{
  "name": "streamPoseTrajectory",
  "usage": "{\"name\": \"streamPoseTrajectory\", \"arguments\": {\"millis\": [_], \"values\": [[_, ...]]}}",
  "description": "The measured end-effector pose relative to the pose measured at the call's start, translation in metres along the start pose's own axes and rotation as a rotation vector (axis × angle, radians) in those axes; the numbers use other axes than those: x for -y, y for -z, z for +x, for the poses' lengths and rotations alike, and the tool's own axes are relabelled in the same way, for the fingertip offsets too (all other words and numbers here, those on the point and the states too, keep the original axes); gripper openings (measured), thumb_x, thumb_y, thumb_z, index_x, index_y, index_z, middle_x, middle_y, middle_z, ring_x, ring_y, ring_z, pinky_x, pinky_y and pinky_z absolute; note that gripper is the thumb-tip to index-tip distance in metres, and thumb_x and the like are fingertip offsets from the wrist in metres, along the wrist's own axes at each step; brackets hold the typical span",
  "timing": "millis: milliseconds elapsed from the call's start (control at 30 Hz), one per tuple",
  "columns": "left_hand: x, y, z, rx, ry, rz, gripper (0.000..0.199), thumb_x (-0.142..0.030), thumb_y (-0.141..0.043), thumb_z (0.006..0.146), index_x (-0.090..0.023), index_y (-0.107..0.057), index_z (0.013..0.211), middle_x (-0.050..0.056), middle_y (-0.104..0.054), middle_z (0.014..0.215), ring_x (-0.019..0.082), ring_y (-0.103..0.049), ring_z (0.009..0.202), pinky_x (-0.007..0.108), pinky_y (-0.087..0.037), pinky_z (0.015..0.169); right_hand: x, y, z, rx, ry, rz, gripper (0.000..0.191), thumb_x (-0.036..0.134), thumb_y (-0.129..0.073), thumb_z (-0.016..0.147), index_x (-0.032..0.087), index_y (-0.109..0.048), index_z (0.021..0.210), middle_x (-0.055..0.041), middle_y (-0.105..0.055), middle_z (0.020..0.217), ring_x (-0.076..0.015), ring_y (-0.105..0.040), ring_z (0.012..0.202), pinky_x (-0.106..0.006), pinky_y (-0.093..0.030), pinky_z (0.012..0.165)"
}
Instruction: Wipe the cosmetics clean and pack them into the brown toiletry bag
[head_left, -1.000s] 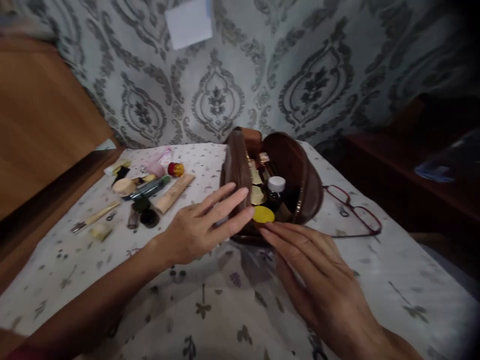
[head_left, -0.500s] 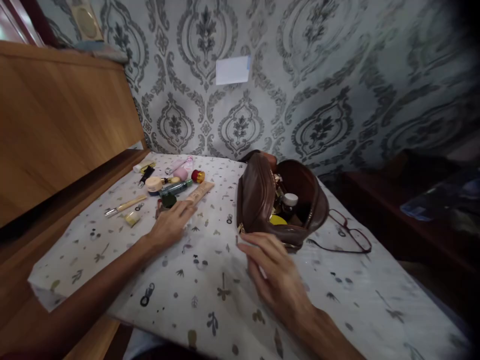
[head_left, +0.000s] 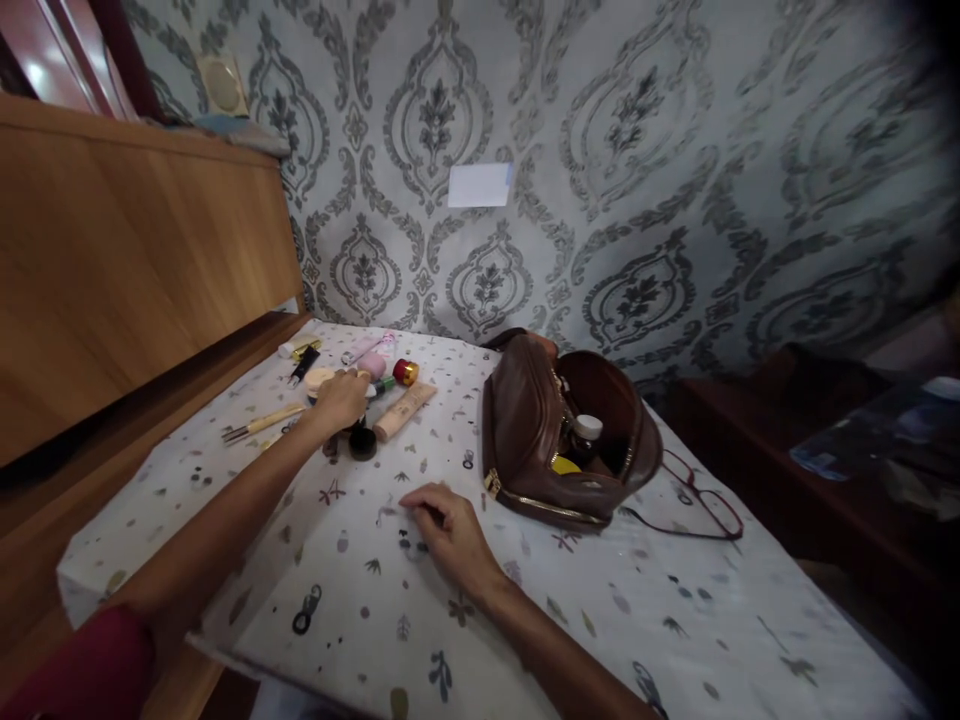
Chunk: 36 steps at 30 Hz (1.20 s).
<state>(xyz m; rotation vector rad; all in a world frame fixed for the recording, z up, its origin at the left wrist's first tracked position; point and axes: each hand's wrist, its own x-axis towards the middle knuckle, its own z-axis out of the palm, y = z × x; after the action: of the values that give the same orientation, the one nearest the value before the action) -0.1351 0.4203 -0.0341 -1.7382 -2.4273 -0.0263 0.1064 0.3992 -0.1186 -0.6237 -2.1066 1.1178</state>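
Note:
My left hand [head_left: 341, 402] is over the cosmetics at the left, with its bent fingers on or just above a greenish bottle [head_left: 384, 385]. The hand hides most of that bottle and part of a cream jar [head_left: 319, 380]; whether it grips anything is hidden. Close beside it are a dark round lid or jar [head_left: 363, 443], a beige squeeze tube [head_left: 405, 410] and a pink makeup sponge [head_left: 373, 364]. My right hand [head_left: 454, 540] rests low over the cloth, left of the brown bag [head_left: 521, 420]. Its fingers are loosely curled, the thumb apart, and it holds nothing.
The unzipped bag holds a white-lidded jar [head_left: 587, 428] and a yellow item [head_left: 565, 465]. Red-framed glasses [head_left: 720, 512] lie right of it. A red-and-gold jar [head_left: 406, 372], brushes [head_left: 266, 420] and a black item [head_left: 304, 366] lie on the patterned cloth [head_left: 397, 620].
My left hand has moved farther back over the cosmetics, from the beige tube to the greenish bottle. My right hand has drawn left, away from the bag's zipper. The view has tilted slightly up.

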Motion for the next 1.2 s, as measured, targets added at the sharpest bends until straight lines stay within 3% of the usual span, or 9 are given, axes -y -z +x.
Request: {"name": "streamPoseTrajectory", "arguments": {"millis": [300,467,633,800,967,1200], "values": [[0.002,-0.009,0.029,0.171,0.075,0.038,0.037,-0.037,-0.061,0.094,-0.015,-0.06,0.123,0.01,-0.063,0.124,0.024,-0.062,0.111,0.048,-0.052,0.096,0.0,0.002,-0.005,-0.003,0.025,0.018,0.028,0.011,-0.049,0.083,0.019,-0.076,0.088,-0.0051,-0.074,0.085,-0.018,-0.067,0.082,-0.031,-0.051,0.078],[0.008,-0.003,0.026,0.151,0.084,0.004,0.037,-0.039,-0.06,0.093,-0.014,-0.06,0.121,0.013,-0.065,0.122,0.026,-0.063,0.112,0.043,-0.052,0.092,0.003,0.002,-0.005,-0.012,-0.027,0.059,0.027,0.015,-0.05,0.083,0.019,-0.076,0.087,-0.0058,-0.074,0.086,-0.0189,-0.067,0.083,-0.032,-0.051,0.078],[0.006,0.019,-0.002,0.006,0.035,-0.04,0.038,-0.035,-0.055,0.089,-0.015,-0.056,0.122,0.015,-0.064,0.127,0.031,-0.059,0.12,0.037,-0.05,0.088,0.002,0.009,-0.005,-0.039,-0.113,0.173,0.023,0.028,-0.056,0.087,0.018,-0.074,0.096,-0.0068,-0.073,0.09,-0.0192,-0.066,0.083,-0.031,-0.051,0.075],[-0.012,0.031,-0.054,-0.151,-0.17,-0.091,0.035,-0.032,-0.057,0.089,-0.02,-0.054,0.122,0.012,-0.06,0.13,0.029,-0.053,0.121,0.04,-0.05,0.092,-0.001,0.018,0.001,-0.135,-0.182,0.425,0.046,0.048,-0.061,0.086,0.018,-0.06,0.121,-0.0038,-0.062,0.087,-0.0158,-0.062,0.073,-0.025,-0.047,0.056],[-0.032,0.02,-0.092,-0.206,-0.491,0.015,0.033,-0.022,-0.06,0.088,-0.019,-0.053,0.121,0.012,-0.061,0.12,0.028,-0.053,0.114,0.035,-0.054,0.075,-0.003,0.018,0.005,-0.208,-0.182,0.56,0.056,0.053,-0.064,0.083,0.021,-0.05,0.126,-0.0017,-0.057,0.087,-0.0139,-0.061,0.067,-0.022,-0.044,0.047],[-0.038,-0.004,-0.107,-0.286,-0.61,0.045,0.033,-0.013,-0.051,0.093,-0.017,-0.055,0.126,0.013,-0.064,0.119,0.027,-0.056,0.113,0.037,-0.055,0.079,-0.006,0.018,0.003,-0.222,-0.188,0.451,0.042,0.057,-0.063,0.082,0.02,-0.057,0.1,0.0033,-0.053,0.067,-0.0112,-0.053,0.053,-0.021,-0.037,0.044]]}}
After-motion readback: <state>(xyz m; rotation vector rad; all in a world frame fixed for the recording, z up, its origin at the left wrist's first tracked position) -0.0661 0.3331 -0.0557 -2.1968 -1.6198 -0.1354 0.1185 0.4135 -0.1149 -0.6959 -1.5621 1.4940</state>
